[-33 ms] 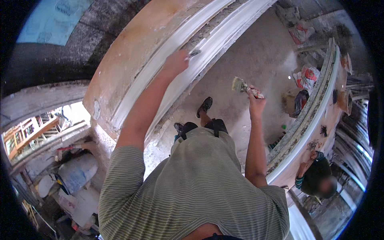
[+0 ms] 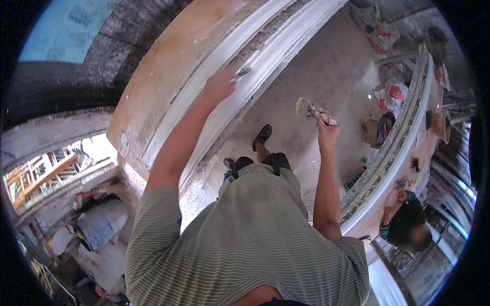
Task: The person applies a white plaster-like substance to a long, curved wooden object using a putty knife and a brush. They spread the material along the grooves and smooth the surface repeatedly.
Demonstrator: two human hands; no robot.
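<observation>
My left hand (image 2: pixel 220 85) reaches out over a long white moulding (image 2: pixel 280 55) with stepped ridges. It is closed round a small tool (image 2: pixel 244 72) with a greyish end, close to the moulding's surface; most of the tool is hidden in my fist, so its exact kind does not show. A rough grey groove (image 2: pixel 255 43) runs between the white bands. Off to the right, my right hand (image 2: pixel 327 133) grips a wide paintbrush (image 2: pixel 307 108) by its spattered handle. The brush is held in the air above the floor, its caked bristles pointing left, apart from the moulding.
A brownish board (image 2: pixel 168 71) flanks the moulding on the left. Another long white moulding (image 2: pixel 380 186) curves along the right, where a co-worker (image 2: pixel 408 224) sits or crouches. Bags (image 2: pixel 392 97) lie by it on the dusty floor (image 2: pixel 326 66). A dirty barrel (image 2: pixel 104 223) stands lower left.
My left hand has shifted slightly down and left along the moulding with the small tool. My right hand and the paintbrush stay nearly still.
</observation>
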